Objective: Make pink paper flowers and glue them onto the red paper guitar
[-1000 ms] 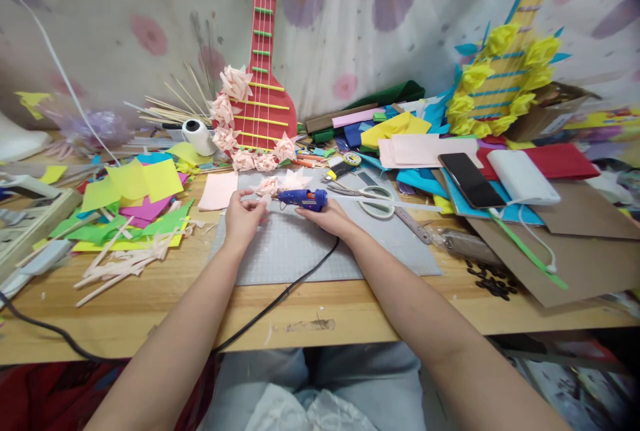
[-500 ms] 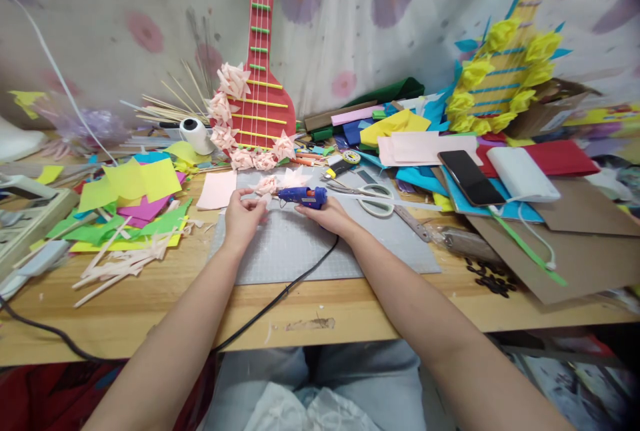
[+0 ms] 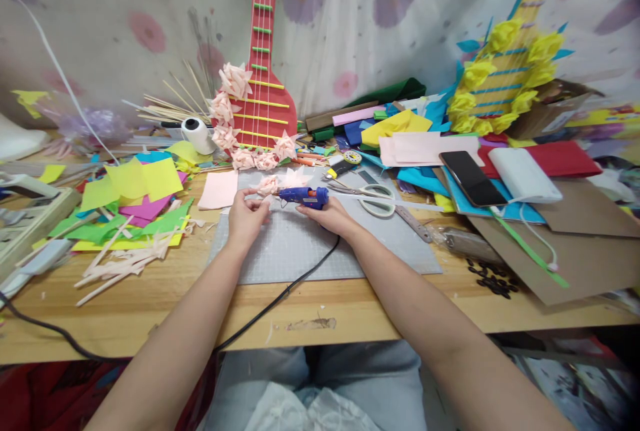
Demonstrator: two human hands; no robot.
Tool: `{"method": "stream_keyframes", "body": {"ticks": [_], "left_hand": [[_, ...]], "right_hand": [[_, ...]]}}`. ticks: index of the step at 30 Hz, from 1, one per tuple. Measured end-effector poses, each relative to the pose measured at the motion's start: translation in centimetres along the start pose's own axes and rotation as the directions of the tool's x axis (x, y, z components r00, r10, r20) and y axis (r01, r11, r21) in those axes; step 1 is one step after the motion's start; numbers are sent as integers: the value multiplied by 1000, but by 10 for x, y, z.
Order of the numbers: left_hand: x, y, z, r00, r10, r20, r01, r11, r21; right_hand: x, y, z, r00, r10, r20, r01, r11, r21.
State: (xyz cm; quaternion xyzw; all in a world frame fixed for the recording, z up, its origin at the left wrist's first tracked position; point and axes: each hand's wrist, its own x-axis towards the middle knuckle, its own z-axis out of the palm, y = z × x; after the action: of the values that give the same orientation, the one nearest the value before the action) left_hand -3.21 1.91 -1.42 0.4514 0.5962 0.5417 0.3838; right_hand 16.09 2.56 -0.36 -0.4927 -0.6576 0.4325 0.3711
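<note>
My left hand (image 3: pixel 245 217) pinches a small pink paper flower (image 3: pixel 267 185) over the grey cutting mat (image 3: pixel 300 251). My right hand (image 3: pixel 330 216) grips a blue hot glue gun (image 3: pixel 303 197), its nozzle pointing left at the flower. The gun's black cord (image 3: pixel 280 294) runs back over the mat and off the table's front edge. A red paper guitar (image 3: pixel 260 84) with pink flowers along its left side leans against the wall just behind.
Coloured paper sheets (image 3: pixel 135 197) and pale paper strips (image 3: pixel 120 264) lie at the left. Scissors (image 3: pixel 375 201), a phone (image 3: pixel 473 179), a white power bank (image 3: pixel 523 176) and brown cardboard (image 3: pixel 585 244) lie at the right. A blue guitar with yellow flowers (image 3: pixel 500 77) stands at the back right.
</note>
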Motion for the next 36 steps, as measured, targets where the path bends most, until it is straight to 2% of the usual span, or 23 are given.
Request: {"method": "stream_keyframes", "body": {"ticks": [20,36], "left_hand": [[0,8,0,995,-78,-69,72,993,-93],[1,-1,0,1000,-7,12,7,1000,-30]], "right_hand": [[2,6,0,999,-39,-5,39,998,-40],[1,3,0,999,-39,6,40,997,-59]]}}
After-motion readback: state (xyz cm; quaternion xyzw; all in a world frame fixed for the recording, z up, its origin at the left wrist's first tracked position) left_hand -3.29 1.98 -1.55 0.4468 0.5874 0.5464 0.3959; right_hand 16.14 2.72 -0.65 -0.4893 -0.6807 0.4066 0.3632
